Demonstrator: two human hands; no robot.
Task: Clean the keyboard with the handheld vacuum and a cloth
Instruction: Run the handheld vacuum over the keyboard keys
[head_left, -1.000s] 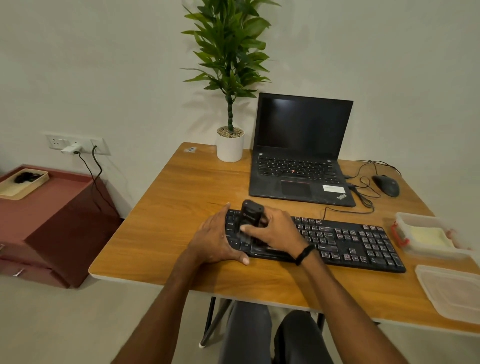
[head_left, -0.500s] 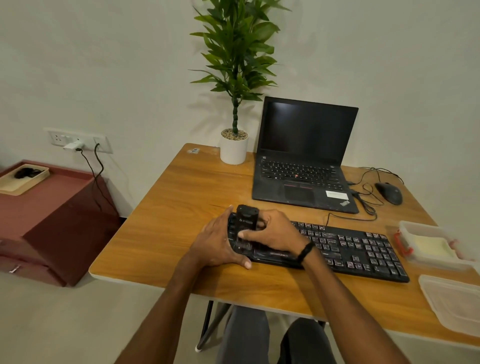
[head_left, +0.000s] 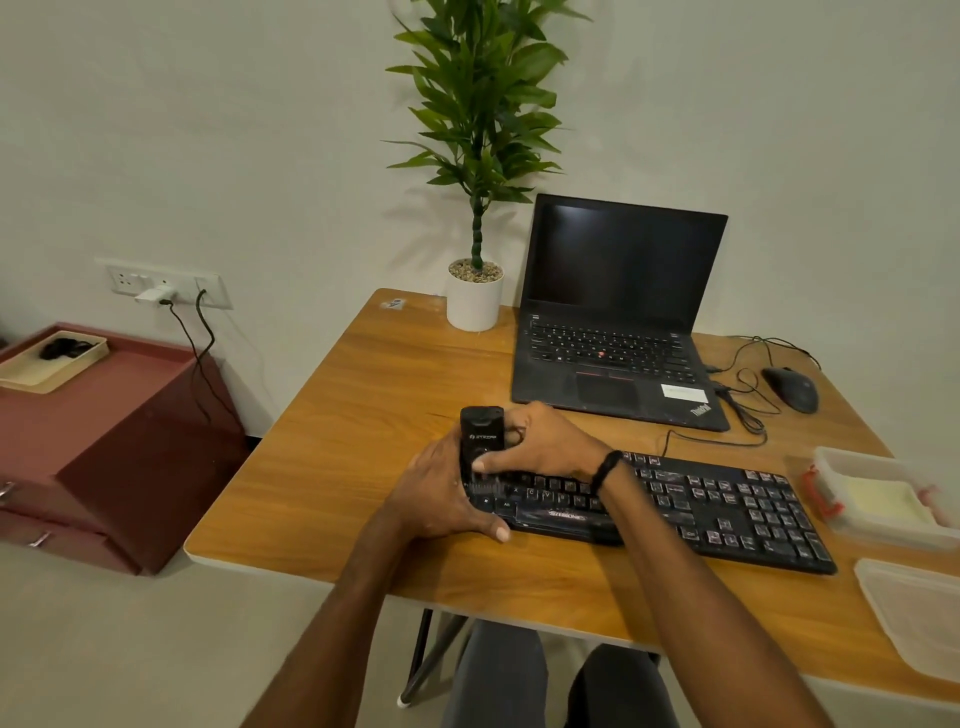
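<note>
While the black keyboard (head_left: 675, 512) is laid along the front of the wooden desk (head_left: 363, 441) at lower centre of the frame, its left end is covered by both hands. The handheld vacuum (head_left: 481, 434), a small black upright unit, is stood nose-down on the leftmost keys and is gripped by the right hand (head_left: 540, 441), fingers curled round its body from the right side, thumb laid across its front. A dark band is worn on that wrist. The left hand (head_left: 441, 493) is pressed against the keyboard's left edge, fingers closed over the corner and thumb laid along the front rim, so the board is held in place; the vacuum is touched by it on the left side. A clear container (head_left: 878, 499) with a pale yellow cloth-like item inside is seen at right of frame, just beside the keyboard's right end; its lid (head_left: 919, 618) is laid lower right. An open laptop (head_left: 618, 322), screen dark, is placed behind the keyboard, a potted plant (head_left: 475, 208) to its left, a wired mouse (head_left: 789, 388) to its right. A maroon cabinet (head_left: 104, 441) is seen at left of frame.
</note>
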